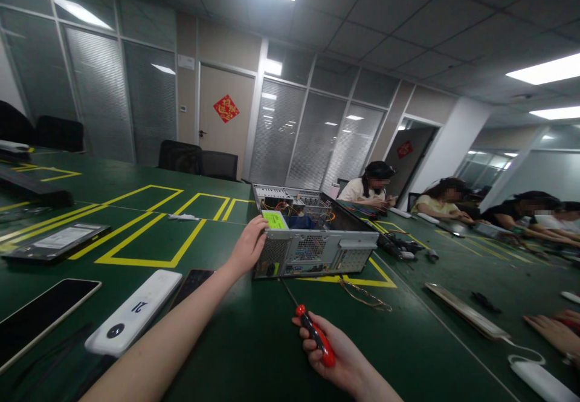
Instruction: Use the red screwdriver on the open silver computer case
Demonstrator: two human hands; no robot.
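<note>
An open desktop computer case (312,246) lies on its side on the green table (254,341), its rear panel facing me and cables showing inside. My left hand (247,248) rests against the case's left rear corner, fingers curled on the edge. My right hand (333,353) is closed round the red and black handle of a screwdriver (315,334). Its thin shaft points up toward the bottom of the rear panel without touching it.
A white device (133,319) marked 21, a dark phone (193,282) and tablets (38,317) lie at left. Loose wire (365,296), a flat panel (466,317) and tools lie at right. Another person's hand (550,331) rests at far right. Several people sit along the right side.
</note>
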